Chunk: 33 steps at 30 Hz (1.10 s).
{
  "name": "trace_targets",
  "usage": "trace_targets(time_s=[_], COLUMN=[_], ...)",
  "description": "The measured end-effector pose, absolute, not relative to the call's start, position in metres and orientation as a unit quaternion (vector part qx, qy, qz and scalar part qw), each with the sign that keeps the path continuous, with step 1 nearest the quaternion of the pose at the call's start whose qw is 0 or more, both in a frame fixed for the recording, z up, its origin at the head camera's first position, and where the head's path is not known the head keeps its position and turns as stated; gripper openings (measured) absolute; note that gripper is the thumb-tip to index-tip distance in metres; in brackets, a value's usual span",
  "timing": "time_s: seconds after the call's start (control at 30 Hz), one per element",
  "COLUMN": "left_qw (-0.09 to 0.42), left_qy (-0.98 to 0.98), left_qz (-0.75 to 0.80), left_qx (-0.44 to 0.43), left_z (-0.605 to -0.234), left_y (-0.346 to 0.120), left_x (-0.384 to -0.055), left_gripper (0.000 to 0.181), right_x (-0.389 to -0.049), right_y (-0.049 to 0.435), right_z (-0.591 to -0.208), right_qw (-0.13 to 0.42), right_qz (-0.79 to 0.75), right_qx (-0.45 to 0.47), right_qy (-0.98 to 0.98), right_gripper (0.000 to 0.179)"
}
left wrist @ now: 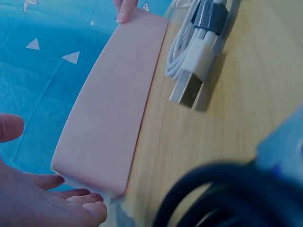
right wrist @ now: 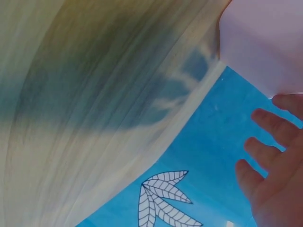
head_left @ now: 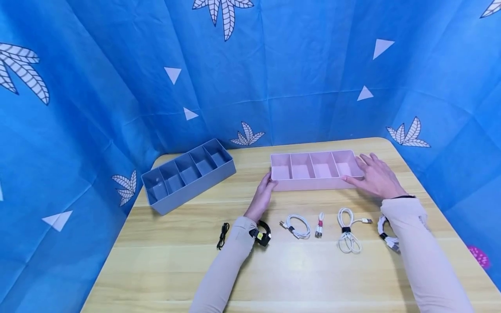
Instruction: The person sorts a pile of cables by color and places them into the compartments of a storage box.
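Observation:
A pink divided box point(head_left: 316, 184) stands toward the back of the wooden table, its compartments facing up. My left hand point(head_left: 261, 198) is at its left end; in the left wrist view its fingers point(left wrist: 47, 181) touch the box's end, with the thumb held apart. At the right end, my right hand point(head_left: 377, 178) has its thumb on the front wall near the rim and its other fingers spread at the end wall. Those fingers point(right wrist: 272, 127) look relaxed and separate in the right wrist view. Neither hand curls around the box.
A blue-grey divided box point(head_left: 195, 184) stands angled at the back left. In front lie a thin black cable point(head_left: 223, 236), a thicker black cable point(head_left: 265, 238) partly under the left forearm, and white cables point(head_left: 299, 226), one point(head_left: 383, 234) beside the right sleeve. Blue curtain point(head_left: 305, 87) hangs behind.

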State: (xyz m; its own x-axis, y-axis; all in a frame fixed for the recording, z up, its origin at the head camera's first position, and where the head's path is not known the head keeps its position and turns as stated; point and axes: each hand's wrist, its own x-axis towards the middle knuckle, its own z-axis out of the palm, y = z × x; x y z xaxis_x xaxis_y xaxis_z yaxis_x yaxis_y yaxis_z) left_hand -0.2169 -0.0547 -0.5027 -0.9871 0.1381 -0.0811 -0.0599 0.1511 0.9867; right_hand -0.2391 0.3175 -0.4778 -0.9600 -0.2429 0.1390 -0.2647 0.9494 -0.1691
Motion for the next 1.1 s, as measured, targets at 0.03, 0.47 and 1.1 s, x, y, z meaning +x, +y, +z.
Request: trace_targets(time_s=[0.03, 0.47, 1.1], left_qw=[0.073, 0.024, -0.017], left_qy=[0.76, 0.849, 0.914], left_qz=[0.645, 0.52, 0.359], left_qx=[0.026, 0.085, 0.187], left_z=[-0.501, -0.473, -0.456], left_y=[-0.056, -0.103, -0.181], left_x=[-0.215, -0.193, -0.154], left_gripper=[0.07, 0.052, 0.05], right_x=[-0.239, -0.236, -0.238], right_y=[0.317, 0.32, 0.317], right_z=[-0.478, -0.481, -0.481], right_qw=[0.062, 0.079, 0.081], right_qz=[0.093, 0.09, 0.098], right_qx=[0.129, 0.131, 0.135], right_qy=[-0.985, -0.984, -0.983], right_gripper=[0.099, 0.097, 0.097])
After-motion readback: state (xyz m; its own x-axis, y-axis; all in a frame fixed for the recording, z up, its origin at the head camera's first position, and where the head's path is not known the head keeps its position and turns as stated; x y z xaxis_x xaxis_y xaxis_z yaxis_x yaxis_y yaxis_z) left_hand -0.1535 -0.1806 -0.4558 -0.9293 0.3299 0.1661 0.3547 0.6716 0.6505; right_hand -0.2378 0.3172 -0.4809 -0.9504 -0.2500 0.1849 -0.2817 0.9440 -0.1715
